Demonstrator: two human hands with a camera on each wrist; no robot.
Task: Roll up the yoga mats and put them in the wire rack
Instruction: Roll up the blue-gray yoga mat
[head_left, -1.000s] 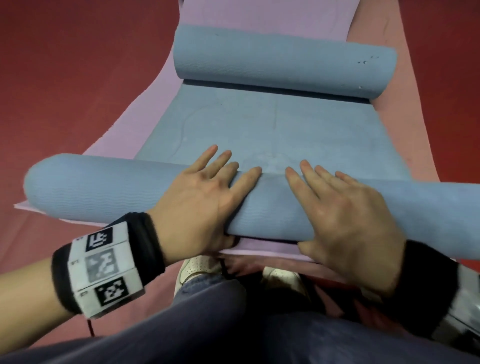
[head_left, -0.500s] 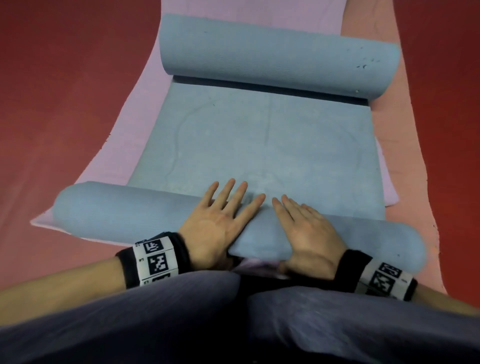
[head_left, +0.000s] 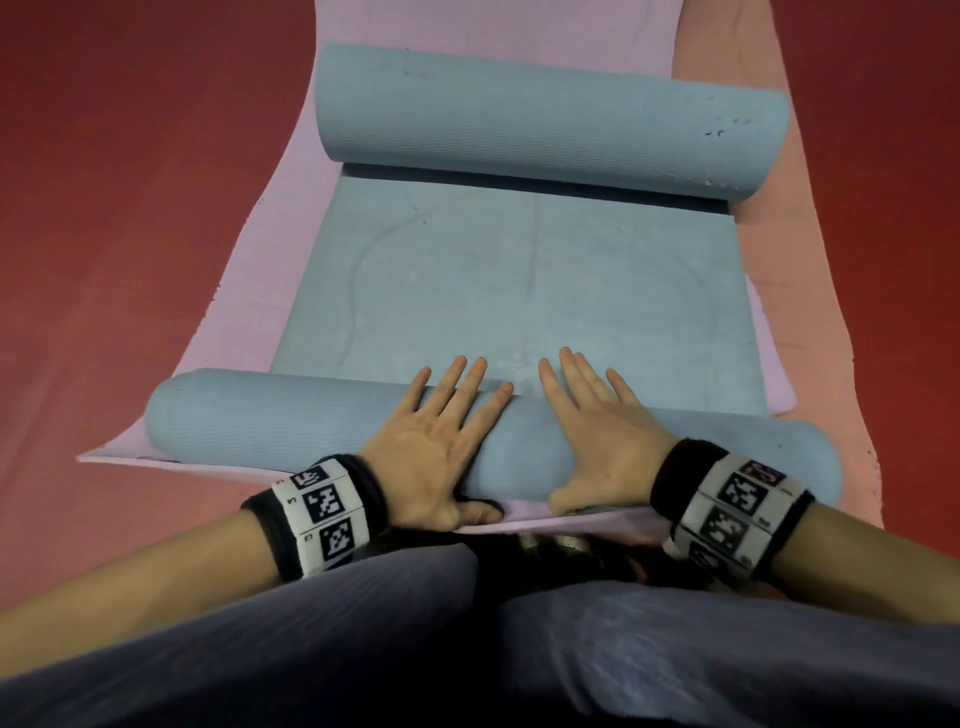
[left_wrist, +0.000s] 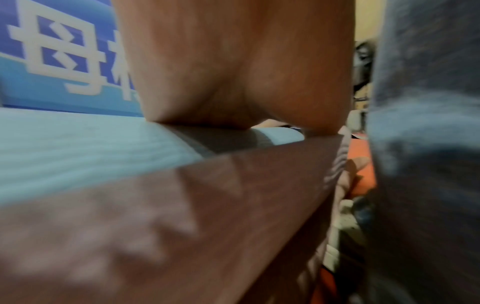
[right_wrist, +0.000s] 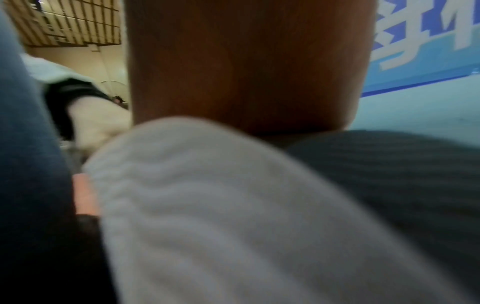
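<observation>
A blue yoga mat (head_left: 540, 291) lies on the floor with both ends rolled: a thick roll (head_left: 545, 135) at the far end and a thinner near roll (head_left: 270, 421) close to my knees. My left hand (head_left: 441, 431) and right hand (head_left: 602, 426) lie flat on the near roll's middle, fingers straight and spread, tips reaching over onto the flat part. In the left wrist view my palm (left_wrist: 233, 61) presses on the blue roll (left_wrist: 78, 148). The right wrist view is blurred, showing my palm (right_wrist: 246, 61) above the mat. No wire rack is in view.
Under the blue mat lie a lilac mat (head_left: 291, 249) and a salmon mat (head_left: 831, 322), both flat on red floor (head_left: 130, 208). My knees in dark trousers (head_left: 467, 649) fill the near edge. A blue banner (left_wrist: 52, 61) with white characters stands behind.
The head camera has risen and pulled back. Both hands stay flat on the near roll, which has advanced slightly toward the far roll.
</observation>
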